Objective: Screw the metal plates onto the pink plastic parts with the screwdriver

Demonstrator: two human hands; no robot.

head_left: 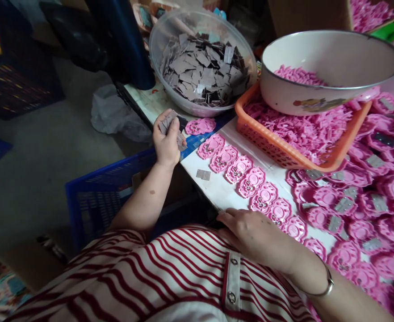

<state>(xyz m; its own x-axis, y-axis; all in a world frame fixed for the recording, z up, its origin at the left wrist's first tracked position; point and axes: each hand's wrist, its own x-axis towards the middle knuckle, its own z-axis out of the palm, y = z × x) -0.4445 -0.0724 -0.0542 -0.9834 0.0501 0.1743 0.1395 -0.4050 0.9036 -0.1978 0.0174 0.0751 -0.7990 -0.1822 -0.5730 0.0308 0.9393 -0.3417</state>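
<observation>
The left hand (pixel 168 142) is closed round a small stack of thin grey rectangular plates (pixel 165 125), its thumb pressing across them, with plate edges jutting out beyond the fingers; from that hand, a flower-edged pink plastic casing (pixel 200 126) lies just beside it, between two and three o'clock; a slanting row of similar pink casings (pixel 239 169) runs away toward four o'clock on the white tabletop (pixel 199 162), several bearing small shiny metal bits; one loose grey plate (pixel 203 175) lies flat near the table's edge at the left hand's four o'clock, and between ten and eleven o'clock of the right hand.

The right hand (pixel 247 227) rests palm down by the table's near edge, close against the striped shirt (pixel 170 264), its fingers together and bent; their undersides are hidden, so I cannot tell whether they pinch anything; the row passes near it at one o'clock.

A translucent plastic tub (pixel 190 103) heaped with grey plates stands at the left hand's one o'clock; at three o'clock, well apart, an orange basket (pixel 277 150) of small pink pieces bears a white enamel basin (pixel 280 91).
</observation>
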